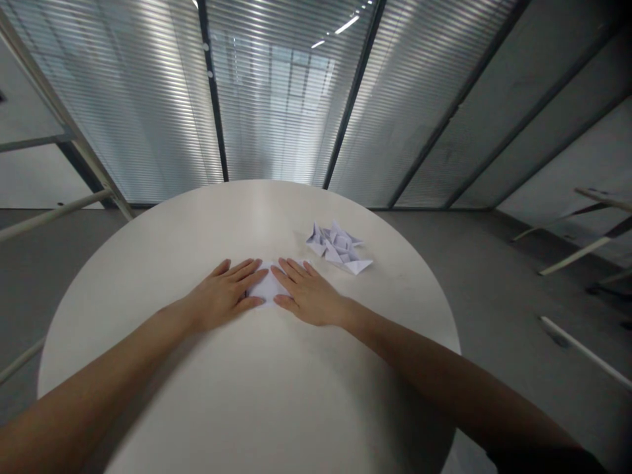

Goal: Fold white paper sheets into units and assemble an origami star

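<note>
A small white piece of paper [266, 286] lies flat in the middle of a round white table [247, 395]. My left hand [227, 293] rests flat on the paper's left side, fingers stretched out. My right hand [306, 293] lies flat on its right side, fingers also extended. The fingertips of both hands nearly meet over the paper, and most of the sheet is hidden beneath them. A little pile of folded white paper shapes [338, 247] sits on the table just beyond and to the right of my right hand.
Behind the table stand glass walls with closed horizontal blinds [276, 99] and dark frames. Grey floor surrounds the table. White table or frame legs [582, 250] show at the right, and white bars [54, 214] at the left.
</note>
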A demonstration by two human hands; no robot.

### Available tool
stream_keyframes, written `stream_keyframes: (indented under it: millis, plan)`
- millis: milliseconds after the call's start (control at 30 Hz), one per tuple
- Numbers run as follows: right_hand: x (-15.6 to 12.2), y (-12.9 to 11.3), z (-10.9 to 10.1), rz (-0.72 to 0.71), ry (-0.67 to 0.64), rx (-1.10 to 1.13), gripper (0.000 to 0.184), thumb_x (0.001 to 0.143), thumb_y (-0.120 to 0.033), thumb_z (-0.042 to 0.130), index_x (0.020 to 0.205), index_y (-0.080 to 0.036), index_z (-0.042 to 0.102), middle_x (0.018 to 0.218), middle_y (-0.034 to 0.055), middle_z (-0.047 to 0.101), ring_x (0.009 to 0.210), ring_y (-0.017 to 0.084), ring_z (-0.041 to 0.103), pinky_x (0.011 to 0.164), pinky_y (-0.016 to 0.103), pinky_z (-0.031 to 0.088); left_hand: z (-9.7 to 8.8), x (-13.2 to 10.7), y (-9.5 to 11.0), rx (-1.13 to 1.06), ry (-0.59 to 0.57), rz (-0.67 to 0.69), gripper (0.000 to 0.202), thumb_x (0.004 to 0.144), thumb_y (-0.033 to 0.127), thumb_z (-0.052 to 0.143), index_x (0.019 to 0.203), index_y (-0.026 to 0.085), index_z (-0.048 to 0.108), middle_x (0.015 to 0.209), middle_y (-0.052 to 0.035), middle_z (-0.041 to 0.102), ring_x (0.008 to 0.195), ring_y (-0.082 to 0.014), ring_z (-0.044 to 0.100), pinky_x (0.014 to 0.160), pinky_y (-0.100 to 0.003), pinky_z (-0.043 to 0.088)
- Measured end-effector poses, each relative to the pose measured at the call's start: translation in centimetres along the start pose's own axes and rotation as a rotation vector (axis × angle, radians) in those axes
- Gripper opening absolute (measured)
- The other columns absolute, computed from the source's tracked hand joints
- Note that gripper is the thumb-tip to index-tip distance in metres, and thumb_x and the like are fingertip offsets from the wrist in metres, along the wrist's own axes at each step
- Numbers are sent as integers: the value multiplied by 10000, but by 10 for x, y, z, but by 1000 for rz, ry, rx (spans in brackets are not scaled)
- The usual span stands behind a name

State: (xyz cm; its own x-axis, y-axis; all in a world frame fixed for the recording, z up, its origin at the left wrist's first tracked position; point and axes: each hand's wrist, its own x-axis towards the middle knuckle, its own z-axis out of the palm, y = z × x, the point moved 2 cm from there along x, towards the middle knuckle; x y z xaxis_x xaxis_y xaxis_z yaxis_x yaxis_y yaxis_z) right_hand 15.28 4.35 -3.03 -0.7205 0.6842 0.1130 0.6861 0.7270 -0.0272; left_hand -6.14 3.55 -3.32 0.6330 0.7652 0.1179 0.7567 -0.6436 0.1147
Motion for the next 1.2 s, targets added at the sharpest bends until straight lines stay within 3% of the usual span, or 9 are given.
stream_keyframes:
  millis: [367,633,833,1067,1200]
  plan:
    - [-29,23,-2,46,5,13,526,968,-409,257,1439,-178,293,1492,115,301,1371,264,281,1092,510,265,-4,-4,-8,1,-97,-88,785,852,683,318,1468,210,202,1515,-100,218,1399,-310,190,1108,-570,114]
    - [-27,27,-3,53,23,48,544,941,-479,337,1414,-210,342,1468,113,356,1354,262,315,1093,512,255,0,-5,-11,-7,-20,-119,863,808,713,377,1466,182,207,1508,-149,240,1388,-341,211,1087,-577,179]
    - [-27,29,-2,117,89,101,759,863,-624,400,1437,-142,276,1484,165,303,1363,269,289,1104,459,268,1,-2,-15,-23,30,-95,841,781,707,444,1450,239,246,1511,-119,261,1385,-340,217,1093,-572,183]
    - [-23,26,-8,161,199,42,859,793,-640,514,1456,-179,221,1517,145,225,1399,290,180,1121,485,210,-8,0,-11,-49,160,-37,857,733,674,557,1424,247,285,1494,-130,287,1376,-346,221,1096,-564,197]
    - [-22,25,-11,174,213,11,866,783,-632,537,1463,-209,205,1527,129,205,1411,292,131,1128,505,175,-10,0,-9,-57,166,-58,892,713,674,579,1431,244,269,1476,-134,319,1359,-344,257,1096,-549,207]
